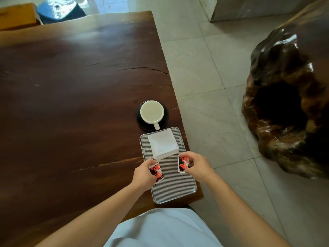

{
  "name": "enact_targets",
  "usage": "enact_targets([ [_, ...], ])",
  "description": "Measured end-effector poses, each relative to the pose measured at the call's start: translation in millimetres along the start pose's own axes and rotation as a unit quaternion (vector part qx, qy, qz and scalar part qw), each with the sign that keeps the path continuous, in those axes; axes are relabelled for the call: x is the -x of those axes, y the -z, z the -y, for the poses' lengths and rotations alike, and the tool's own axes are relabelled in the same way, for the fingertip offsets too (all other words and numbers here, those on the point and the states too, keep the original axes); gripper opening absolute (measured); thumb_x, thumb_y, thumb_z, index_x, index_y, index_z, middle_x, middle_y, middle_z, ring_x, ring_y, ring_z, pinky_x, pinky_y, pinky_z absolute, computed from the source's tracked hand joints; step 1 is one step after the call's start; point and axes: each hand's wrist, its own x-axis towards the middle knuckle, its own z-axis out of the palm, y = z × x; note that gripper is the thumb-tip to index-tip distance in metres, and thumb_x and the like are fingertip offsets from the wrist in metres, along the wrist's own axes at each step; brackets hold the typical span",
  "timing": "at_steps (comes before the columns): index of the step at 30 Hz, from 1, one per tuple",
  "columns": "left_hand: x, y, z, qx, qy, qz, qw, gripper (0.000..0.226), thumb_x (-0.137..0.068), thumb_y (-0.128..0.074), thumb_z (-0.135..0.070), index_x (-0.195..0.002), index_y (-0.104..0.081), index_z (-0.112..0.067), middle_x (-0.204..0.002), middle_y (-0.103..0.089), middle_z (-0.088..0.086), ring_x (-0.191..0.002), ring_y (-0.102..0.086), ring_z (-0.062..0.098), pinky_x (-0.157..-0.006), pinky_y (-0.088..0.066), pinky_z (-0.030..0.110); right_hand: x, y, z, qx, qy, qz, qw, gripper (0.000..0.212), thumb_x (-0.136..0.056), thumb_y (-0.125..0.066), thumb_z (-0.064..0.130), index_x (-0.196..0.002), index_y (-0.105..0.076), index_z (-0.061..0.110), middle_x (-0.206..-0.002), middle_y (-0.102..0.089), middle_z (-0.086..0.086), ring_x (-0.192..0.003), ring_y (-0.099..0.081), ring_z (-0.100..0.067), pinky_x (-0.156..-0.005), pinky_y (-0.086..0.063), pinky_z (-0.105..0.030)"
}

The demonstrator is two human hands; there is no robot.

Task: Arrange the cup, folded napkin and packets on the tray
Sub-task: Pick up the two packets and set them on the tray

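Observation:
A ribbed metal tray point(175, 189) lies at the near right corner of the dark wooden table point(71, 104). A folded white napkin point(162, 143) rests on the tray's far half. Over the tray's left edge, my left hand point(143, 173) grips a red, black and white packet point(156, 172). My right hand point(196, 166) holds a second matching packet point(183, 164) above the tray's right side, just below the napkin. Beyond the tray, off it, a white cup point(151, 112) stands on a black saucer point(164, 118), its handle pointing toward the tray.
The table's right edge runs just beside the tray, with pale tiled floor point(213, 86) past it. A large glossy carved wooden stump point(288, 97) stands on the floor at the right. A blue stool point(58, 8) sits beyond the table's far edge.

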Motion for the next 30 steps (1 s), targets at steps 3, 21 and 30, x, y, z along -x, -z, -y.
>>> enact_targets([
  [3, -2, -3, 7, -0.055, -0.033, 0.010, 0.998, 0.056, -0.087, -0.069, 0.006, -0.133, -0.059, -0.025, -0.134, -0.062, 0.008, -0.116, -0.064, 0.025, -0.059, -0.052, 0.013, -2, -7, -3, 0.023, 0.010, 0.012, 1.000, 0.058, -0.082, -0.072, -0.005, -0.125, -0.061, 0.032, -0.119, -0.065, -0.001, -0.108, -0.065, -0.019, -0.070, -0.056, -0.015],
  [21, -18, -19, 7, -0.200, -0.095, -0.005, 0.975, 0.035, -0.089, -0.073, -0.009, -0.120, -0.061, -0.019, -0.113, -0.065, 0.002, -0.109, -0.062, 0.022, -0.086, -0.055, 0.032, -23, -37, -27, 0.147, 0.029, -0.016, 0.989, 0.055, -0.090, -0.061, -0.004, -0.134, -0.052, 0.028, -0.119, -0.061, -0.004, -0.108, -0.061, -0.024, -0.090, -0.057, -0.040],
  [30, -18, -20, 12, -0.335, -0.161, -0.005, 0.928, 0.050, -0.088, -0.074, -0.028, -0.130, -0.048, -0.019, -0.118, -0.053, 0.004, -0.096, -0.065, 0.027, -0.076, -0.057, 0.036, -21, -37, -24, 0.339, 0.094, -0.067, 0.934, 0.055, -0.085, -0.069, 0.006, -0.134, -0.051, 0.025, -0.143, -0.038, -0.010, -0.120, -0.041, -0.029, -0.082, -0.048, -0.032],
])
